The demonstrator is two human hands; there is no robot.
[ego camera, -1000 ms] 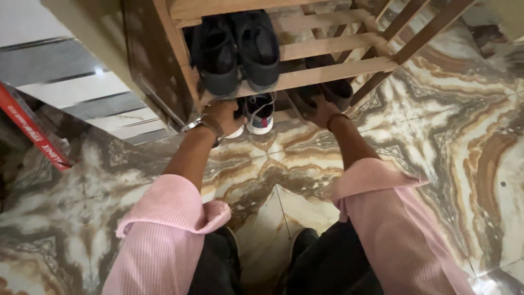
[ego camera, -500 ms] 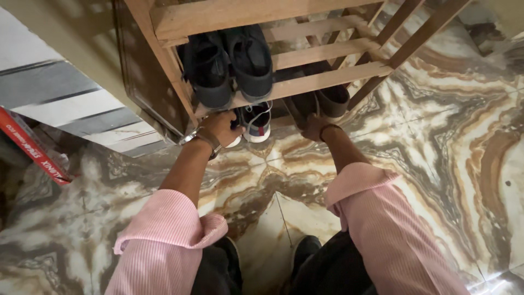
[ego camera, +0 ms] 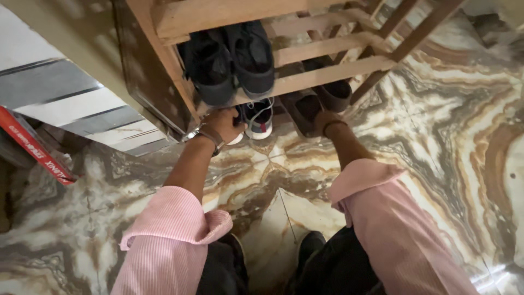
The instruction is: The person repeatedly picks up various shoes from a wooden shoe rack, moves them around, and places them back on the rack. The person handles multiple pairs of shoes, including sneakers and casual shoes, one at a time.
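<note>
Two hands reach under the lowest slat of a wooden shoe rack (ego camera: 322,76) in the head view: the left hand (ego camera: 224,123) is curled around a white sneaker with red and blue trim (ego camera: 256,119) on the marble floor (ego camera: 447,142), while the right hand (ego camera: 323,117) touches the heel of a dark brown shoe (ego camera: 303,109), though whether its fingers close on it I cannot tell. Above them, a pair of dark grey shoes (ego camera: 234,60) rests on the slats, and another dark shoe (ego camera: 335,93) sits just beside the brown one.

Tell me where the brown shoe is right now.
In the head view, the brown shoe is at the right hand, under the wooden rack, right of the white sneaker.
</note>
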